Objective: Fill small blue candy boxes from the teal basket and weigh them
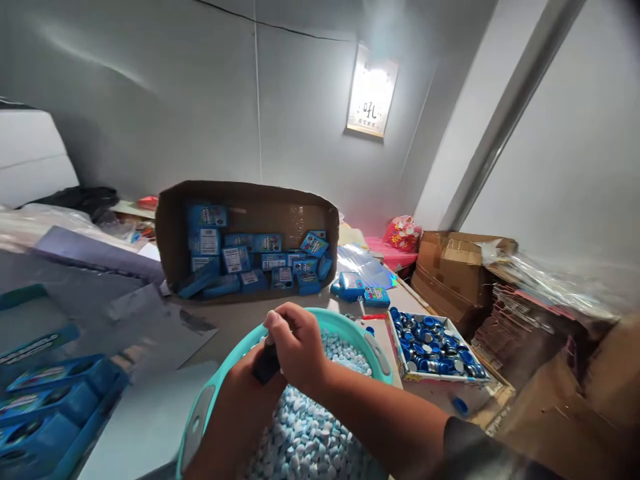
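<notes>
A teal basin (345, 327) full of small pale blue and white pieces (310, 433) stands right in front of me. Over it, my right hand (300, 347) is closed, fingers curled on a small dark object (266, 363). My left hand (253, 390) lies mostly hidden beneath the right one, touching the same dark object; its fingers do not show. Both forearms cross above the basin.
A cardboard box (170, 227) on its side holds several blue packets (240, 257). A white tray (400, 343) of blue caps (435, 347) sits to the right. Blue trays (45, 413) lie at the left, loose blue packets (357, 287) behind the basin, cardboard boxes (455, 267) at the right.
</notes>
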The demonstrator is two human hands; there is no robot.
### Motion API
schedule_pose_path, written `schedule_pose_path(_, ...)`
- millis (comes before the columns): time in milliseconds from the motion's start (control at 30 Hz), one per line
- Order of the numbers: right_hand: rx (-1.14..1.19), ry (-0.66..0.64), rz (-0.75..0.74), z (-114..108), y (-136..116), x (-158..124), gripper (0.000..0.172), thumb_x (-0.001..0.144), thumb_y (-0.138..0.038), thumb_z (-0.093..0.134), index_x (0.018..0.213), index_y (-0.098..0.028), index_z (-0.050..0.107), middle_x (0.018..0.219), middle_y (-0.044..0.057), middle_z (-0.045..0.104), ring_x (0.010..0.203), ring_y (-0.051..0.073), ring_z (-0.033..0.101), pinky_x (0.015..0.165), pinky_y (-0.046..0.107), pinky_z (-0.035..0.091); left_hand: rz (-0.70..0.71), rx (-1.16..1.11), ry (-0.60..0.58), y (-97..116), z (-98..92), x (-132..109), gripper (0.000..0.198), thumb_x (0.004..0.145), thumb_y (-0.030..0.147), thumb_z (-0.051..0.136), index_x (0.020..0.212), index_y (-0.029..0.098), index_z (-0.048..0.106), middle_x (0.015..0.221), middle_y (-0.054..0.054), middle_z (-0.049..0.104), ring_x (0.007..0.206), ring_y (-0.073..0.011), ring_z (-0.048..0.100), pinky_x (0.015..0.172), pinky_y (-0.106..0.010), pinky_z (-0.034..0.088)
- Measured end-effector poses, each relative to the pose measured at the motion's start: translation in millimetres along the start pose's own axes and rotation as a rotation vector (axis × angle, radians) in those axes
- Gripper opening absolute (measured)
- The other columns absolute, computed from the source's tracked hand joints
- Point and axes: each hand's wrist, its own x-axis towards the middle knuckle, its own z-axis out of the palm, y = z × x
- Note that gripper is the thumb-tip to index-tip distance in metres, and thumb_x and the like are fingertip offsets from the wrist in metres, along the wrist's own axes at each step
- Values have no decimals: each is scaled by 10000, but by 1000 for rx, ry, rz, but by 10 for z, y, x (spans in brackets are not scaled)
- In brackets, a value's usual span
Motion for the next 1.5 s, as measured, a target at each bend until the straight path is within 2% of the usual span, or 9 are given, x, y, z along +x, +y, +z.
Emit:
schedule_pose_path(133,11,-7,-13,21,-8,-30,173,838,-294,543,703,-196,590,596,-27,558,582,126,520,574,250,400,-17,9,34,17,-28,-20,262,738,434,624,901,236,676,701,27,672,713,-204,635,571,-243,462)
schedule_pose_path(300,-61,-25,-74,26,-30,-55,178,817,-281,555,669,-198,607,606,-20,572,592,126,515,568,248,389,-93,-144,-57,-8,-61,10,327,668,488,687,839,218,620,653,27,638,674,-201,612,537,-243,471)
schedule_pose_path(367,-71,-19,-70,30,-10,-43,177,835,-292,562,707,-195,637,617,-20,586,593,124,522,574,245,397,-100,-154,-44,-34,-60,45,352,668,510,676,858,217,630,652,24,644,689,-211,629,553,-251,486)
schedule_pose_path(600,-179,5,-68,19,3,14,195,882,-302,561,762,-190,667,666,-7,620,621,126,535,597,249,403,-43,88,34,19,-53,52,224,659,443,651,769,248,643,605,23,648,683,-226,665,593,-254,494)
schedule_pose_path(733,-231,-17,-112,-7,-23,53,193,888,-282,556,757,-196,668,692,2,642,644,133,549,628,257,413,-44,87,30,59,-74,31,258,669,450,643,826,248,674,671,15,702,715,-240,688,574,-250,487)
schedule_pose_path(867,-285,-8,-130,-21,-3,80,188,878,-268,568,729,-204,664,655,-8,620,624,134,527,627,261,410,-44,77,19,-10,-80,47,366,651,445,647,949,240,706,760,-4,748,734,-250,702,599,-267,518)
schedule_pose_path(1100,-260,1,-112,-29,-2,90,207,887,-282,572,714,-210,661,628,-19,589,606,127,517,599,254,404,-49,5,169,-237,13,55,437,646,423,674,1057,279,712,960,-15,780,956,-314,721,713,-333,586)
schedule_pose_path(1300,-250,-3,-92,-28,32,106,222,896,-302,567,708,-212,643,627,-22,564,602,129,507,571,263,381,-52,-53,59,-432,-41,180,486,624,450,716,1068,254,703,1036,-39,788,1013,-332,718,724,-347,609)
schedule_pose_path(1500,-238,-11,-82,-29,68,81,222,907,-303,545,735,-199,638,647,-19,581,624,123,508,589,250,377,44,-145,19,-283,-1,33,616,724,491,644,1241,158,614,1193,-106,742,1124,-303,685,943,-360,568)
